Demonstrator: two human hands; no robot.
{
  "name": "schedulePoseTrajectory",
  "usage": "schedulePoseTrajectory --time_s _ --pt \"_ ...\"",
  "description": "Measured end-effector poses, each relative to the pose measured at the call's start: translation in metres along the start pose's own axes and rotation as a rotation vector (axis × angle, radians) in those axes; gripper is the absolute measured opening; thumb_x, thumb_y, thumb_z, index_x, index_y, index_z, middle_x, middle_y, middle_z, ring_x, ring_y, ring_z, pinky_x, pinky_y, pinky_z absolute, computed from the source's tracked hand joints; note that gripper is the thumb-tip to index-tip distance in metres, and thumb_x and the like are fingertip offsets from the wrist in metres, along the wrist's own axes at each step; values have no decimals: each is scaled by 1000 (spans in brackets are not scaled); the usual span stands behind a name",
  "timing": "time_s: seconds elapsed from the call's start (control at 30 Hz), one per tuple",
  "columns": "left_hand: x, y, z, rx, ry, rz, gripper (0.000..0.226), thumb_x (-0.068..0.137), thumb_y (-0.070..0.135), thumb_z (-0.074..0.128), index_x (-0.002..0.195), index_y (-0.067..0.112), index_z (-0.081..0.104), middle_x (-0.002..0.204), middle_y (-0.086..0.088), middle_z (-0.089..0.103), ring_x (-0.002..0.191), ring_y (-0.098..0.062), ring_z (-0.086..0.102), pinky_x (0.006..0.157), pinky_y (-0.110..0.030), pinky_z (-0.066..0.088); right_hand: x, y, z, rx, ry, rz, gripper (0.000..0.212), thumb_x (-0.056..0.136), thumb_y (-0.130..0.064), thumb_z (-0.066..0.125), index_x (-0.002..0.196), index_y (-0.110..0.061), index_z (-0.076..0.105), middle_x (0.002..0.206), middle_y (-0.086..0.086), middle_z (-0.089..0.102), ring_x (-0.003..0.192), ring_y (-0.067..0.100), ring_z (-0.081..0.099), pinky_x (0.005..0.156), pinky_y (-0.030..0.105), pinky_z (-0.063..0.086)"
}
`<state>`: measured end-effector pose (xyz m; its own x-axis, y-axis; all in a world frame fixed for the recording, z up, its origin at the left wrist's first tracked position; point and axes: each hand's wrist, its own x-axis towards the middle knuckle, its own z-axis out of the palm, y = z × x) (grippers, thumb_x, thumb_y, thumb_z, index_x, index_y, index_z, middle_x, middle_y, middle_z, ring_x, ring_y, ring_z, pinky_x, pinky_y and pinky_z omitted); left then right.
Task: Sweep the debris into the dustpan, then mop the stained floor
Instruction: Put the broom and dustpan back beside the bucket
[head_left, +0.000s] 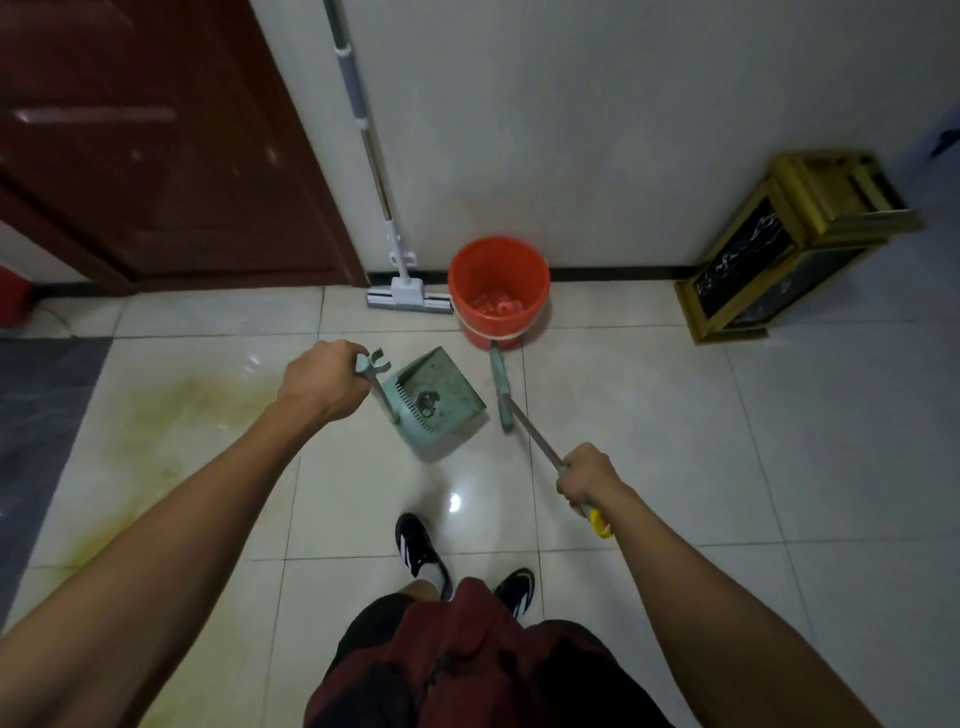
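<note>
My left hand (321, 380) grips the top of the handle of a pale green dustpan (441, 387), which rests on the tiled floor with a small dark bit of debris (427, 404) inside. My right hand (587, 478) is closed around the metal shaft of a broom; its green head (501, 387) lies on the floor just right of the dustpan. A yellowish stain (171, 415) spreads over the tiles to the left. A sponge mop (408, 296) leans against the white wall.
An orange bucket (498, 291) stands at the wall beside the mop head, right behind the broom head. A gold-framed bin (789, 249) sits at the right wall. A dark red door (156, 145) is at the left. My feet (421, 551) stand on the tiles below.
</note>
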<state>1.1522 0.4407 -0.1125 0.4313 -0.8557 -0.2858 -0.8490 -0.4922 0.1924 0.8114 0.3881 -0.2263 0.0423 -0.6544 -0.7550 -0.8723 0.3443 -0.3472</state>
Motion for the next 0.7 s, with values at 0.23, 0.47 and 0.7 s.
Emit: schedulePoseTrajectory --time_s 0.23,0.47,0.7 --pt "-25 20 -69 -36 162 14 12 83 26 67 93 27 74 89 -6 71 90 -36 65 72 -36 49 11 0 -17 103 -51 27 18 77 -2 73 89 11 71 55 16 66 41 25 60 50 31 52" --pt "-22 47 -128 -93 287 63 19 81 28 74 99 34 75 92 -3 73 90 -33 66 75 -40 51 30 8 -28 330 -37 77 19 70 1 79 83 12 70 70 25 70 64 36 70 63 43 57" --pt "12 101 -120 79 308 205 32 86 25 69 118 31 71 102 -8 74 92 -34 69 78 -41 54 16 3 -56 532 10 94 18 80 11 68 93 19 60 74 29 63 47 31 61 50 35 50"
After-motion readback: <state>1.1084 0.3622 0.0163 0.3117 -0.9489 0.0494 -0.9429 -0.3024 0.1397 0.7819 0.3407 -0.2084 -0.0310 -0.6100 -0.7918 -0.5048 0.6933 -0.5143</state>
